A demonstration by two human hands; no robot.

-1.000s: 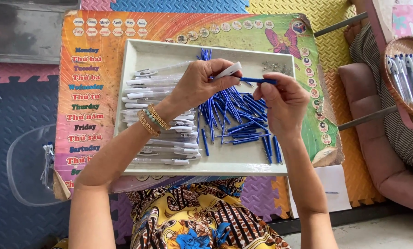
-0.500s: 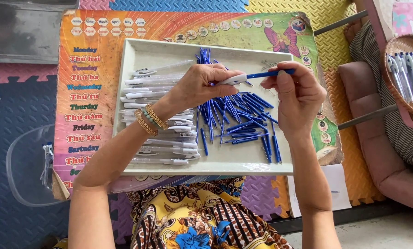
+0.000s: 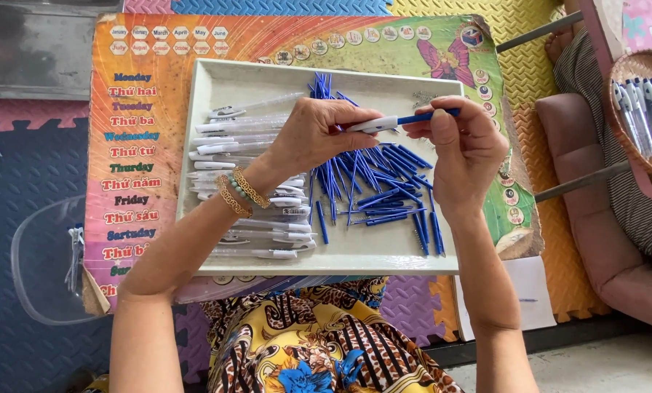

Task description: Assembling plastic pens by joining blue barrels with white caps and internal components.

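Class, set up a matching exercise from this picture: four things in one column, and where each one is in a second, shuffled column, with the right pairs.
1. blue refills
2. clear pen barrels
3. basket
4. bangles

a. far right edge
b. tray's left half
c. left wrist
d. tray's right half

Pairs: 1-d, 2-b, 3-a, 4-c

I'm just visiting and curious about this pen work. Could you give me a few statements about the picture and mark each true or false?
1. Both hands hold one pen between them. True: the left hand grips the white barrel, and the right hand pinches the blue refill.
2. The tray is round. False: it is rectangular and white.
3. Loose blue refills lie in the tray. True.
4. The bracelets are on the right wrist. False: the left wrist.
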